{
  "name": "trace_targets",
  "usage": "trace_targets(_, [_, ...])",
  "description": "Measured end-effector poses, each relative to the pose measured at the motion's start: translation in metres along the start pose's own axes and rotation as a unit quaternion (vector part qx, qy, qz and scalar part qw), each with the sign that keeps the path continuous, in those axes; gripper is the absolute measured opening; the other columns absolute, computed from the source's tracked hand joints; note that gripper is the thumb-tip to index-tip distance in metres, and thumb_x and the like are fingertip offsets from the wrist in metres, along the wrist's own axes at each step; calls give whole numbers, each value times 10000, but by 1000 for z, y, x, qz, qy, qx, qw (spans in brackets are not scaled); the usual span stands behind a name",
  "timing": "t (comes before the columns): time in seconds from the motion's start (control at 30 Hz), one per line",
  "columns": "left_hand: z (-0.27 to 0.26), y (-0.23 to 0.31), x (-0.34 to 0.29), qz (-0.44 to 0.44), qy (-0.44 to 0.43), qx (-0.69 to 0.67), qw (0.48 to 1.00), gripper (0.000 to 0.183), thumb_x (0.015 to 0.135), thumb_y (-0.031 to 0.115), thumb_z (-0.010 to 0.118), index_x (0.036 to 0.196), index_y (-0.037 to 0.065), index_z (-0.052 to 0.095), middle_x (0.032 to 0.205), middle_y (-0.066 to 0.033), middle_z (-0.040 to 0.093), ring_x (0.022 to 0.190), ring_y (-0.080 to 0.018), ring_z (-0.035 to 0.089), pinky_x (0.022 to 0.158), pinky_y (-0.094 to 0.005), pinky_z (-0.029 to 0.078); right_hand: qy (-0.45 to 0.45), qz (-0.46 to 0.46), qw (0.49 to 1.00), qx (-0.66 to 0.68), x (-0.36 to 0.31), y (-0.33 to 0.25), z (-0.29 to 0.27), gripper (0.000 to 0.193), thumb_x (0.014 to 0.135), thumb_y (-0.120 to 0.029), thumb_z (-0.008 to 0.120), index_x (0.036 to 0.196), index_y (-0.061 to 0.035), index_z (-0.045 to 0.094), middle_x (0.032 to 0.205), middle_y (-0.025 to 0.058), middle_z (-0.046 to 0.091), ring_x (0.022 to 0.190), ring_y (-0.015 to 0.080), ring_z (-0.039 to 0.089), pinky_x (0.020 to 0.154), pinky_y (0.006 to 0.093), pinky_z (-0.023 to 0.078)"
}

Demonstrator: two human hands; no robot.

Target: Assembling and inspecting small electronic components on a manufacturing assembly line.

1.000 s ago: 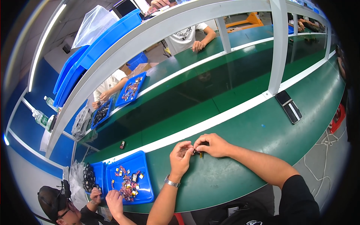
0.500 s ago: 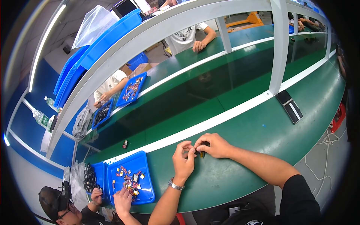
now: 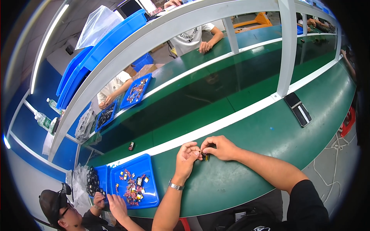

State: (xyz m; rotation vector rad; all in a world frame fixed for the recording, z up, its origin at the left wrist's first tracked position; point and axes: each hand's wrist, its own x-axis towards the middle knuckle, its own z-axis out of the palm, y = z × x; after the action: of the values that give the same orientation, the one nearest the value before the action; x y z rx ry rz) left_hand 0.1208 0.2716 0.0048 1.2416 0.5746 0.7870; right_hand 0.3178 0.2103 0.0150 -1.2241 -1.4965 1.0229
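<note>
Over the green bench top, my left hand (image 3: 186,158) and my right hand (image 3: 221,148) meet fingertip to fingertip. Pinched between them is a small dark and yellow part (image 3: 206,156); its yellow end hangs below my right fingers. The fingers cover most of it, so its exact kind cannot be made out. To the left of my left forearm lies a blue tray (image 3: 155,184) holding several small red, white and yellow parts (image 3: 133,188).
A co-worker's hands (image 3: 116,206) are at the tray's near left edge, by a blue bin of black parts (image 3: 92,183). A conveyor belt (image 3: 185,125) runs beyond a white rail, carrying a small part (image 3: 131,146). A white post (image 3: 286,50) and a black case (image 3: 297,109) stand right.
My left wrist has shifted slightly left and away from me; both hands keep their pinch. The co-worker's hand has drawn left out of the tray. The part on the belt has moved slightly right.
</note>
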Motion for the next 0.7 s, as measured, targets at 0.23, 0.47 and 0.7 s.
trace_targets(0.23, [-4,-5,1,23,-14,13,1000,291,919,-5,619,1197,-23,535,953,-78,624,852,-132,609,754,-270,526,-19,0,1000,-22,0,0,-3,94,867,-100,699,949,-55,698,949,75,698,930,206,650,861,340,508])
trace_targets(0.47, [-3,11,0,98,55,414,904,285,885,34,646,1169,9,649,973,-66,636,771,-117,562,644,-244,467,-30,-97,986,-133,1,1,-19,90,839,-152,714,912,-104,734,994,32,642,1060,230,537,981,361,426])
trace_targets(0.7, [11,10,1,115,16,529,841,320,866,110,649,1176,37,668,938,-74,599,788,-194,568,702,-308,476,-117,-65,988,-81,6,5,-24,83,841,-139,723,915,-108,744,958,30,653,1029,219,557,914,348,448])
